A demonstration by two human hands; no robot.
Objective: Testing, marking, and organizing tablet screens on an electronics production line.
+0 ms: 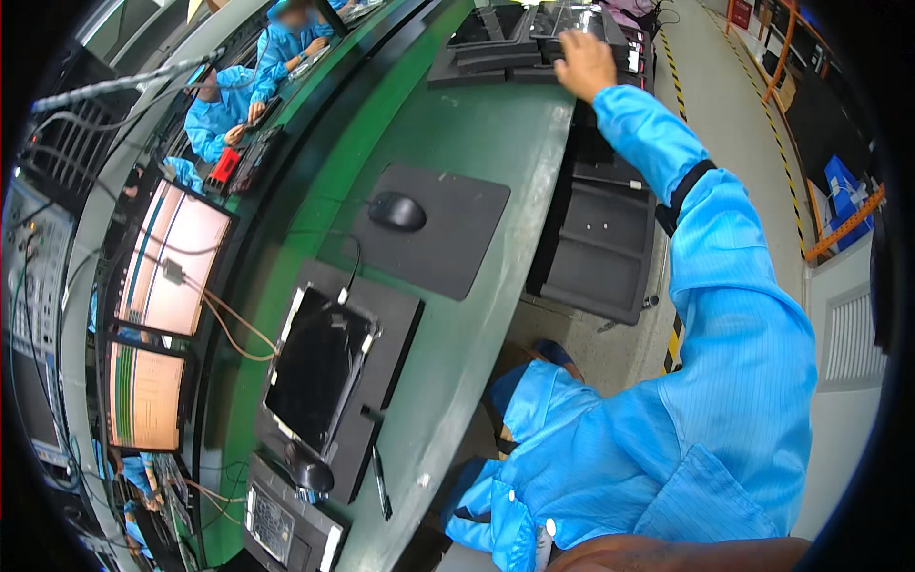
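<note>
My right hand [583, 63] reaches far out, its blue sleeve stretched across the view. Its fingers lie spread on top of a stack of black plastic trays [515, 43] at the far end of the green table [496, 124]. I cannot see it gripping anything. My left hand is out of view. Closer to me, a dark-screened tablet [319, 367] lies in a black fixture [386, 334] with a cable plugged into its top.
A black mouse [396, 212] sits on a black mat [448, 238]. A pen [381, 484] lies near the table edge. Two lit monitors [176, 257] stand at the left. More black trays [600, 238] are stacked beside the table. Co-workers in blue coats [221, 107] work at the far left.
</note>
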